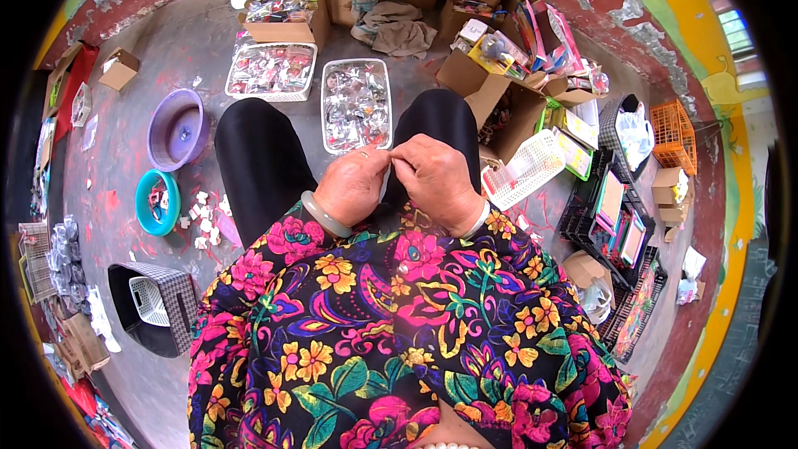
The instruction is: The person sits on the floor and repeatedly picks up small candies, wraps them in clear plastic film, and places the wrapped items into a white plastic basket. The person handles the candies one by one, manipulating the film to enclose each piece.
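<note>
My left hand (352, 186) and my right hand (437, 183) meet between my knees, fingertips pinched together. Whatever they pinch, if anything, is too small and too covered by the fingers to name. A pale bangle (325, 214) circles my left wrist. Just beyond the hands, a white plastic basket (323, 112) holds many small clear packets with dark and red bits inside. To its left stands a second white basket (268, 96), filled with similar packets.
On the left are a purple basin (199, 143), a teal basin (174, 208) and a patterned bin (176, 283). At the right lie an open cardboard box (525, 120), an empty-looking white basket (522, 175) and black crates (598, 237). More boxes line the far wall.
</note>
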Tool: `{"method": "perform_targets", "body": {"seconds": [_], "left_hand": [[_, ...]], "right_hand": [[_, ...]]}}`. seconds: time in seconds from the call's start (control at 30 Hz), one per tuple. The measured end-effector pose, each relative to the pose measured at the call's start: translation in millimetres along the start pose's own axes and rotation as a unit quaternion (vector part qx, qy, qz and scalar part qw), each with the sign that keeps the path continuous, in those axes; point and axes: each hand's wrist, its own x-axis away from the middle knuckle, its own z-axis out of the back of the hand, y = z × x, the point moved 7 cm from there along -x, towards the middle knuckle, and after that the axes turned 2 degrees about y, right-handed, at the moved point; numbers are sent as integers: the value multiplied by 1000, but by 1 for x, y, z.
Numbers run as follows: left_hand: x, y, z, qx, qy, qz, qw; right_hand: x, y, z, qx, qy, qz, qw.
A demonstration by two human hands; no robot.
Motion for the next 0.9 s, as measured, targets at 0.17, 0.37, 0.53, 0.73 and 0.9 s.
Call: {"method": "perform_targets", "body": {"seconds": [0.17,0.37,0.53,0.73,0.9], "left_hand": [[0,0,0,-2,10,1,1000],[-2,1,-1,12,0,1,1000],[-5,1,-3,71,-13,51,996],[2,-14,-13,125,-38,131,983],[-2,-9,-11,83,-48,97,991]], "right_hand": [[-1,-1,1,-3,-9,-2,1000],[2,6,-2,9,4,1,1000],[2,16,2,-60,36,-75,995],[4,30,0,-142,14,-127,982],[4,26,1,-122,-18,-109,986]]}}
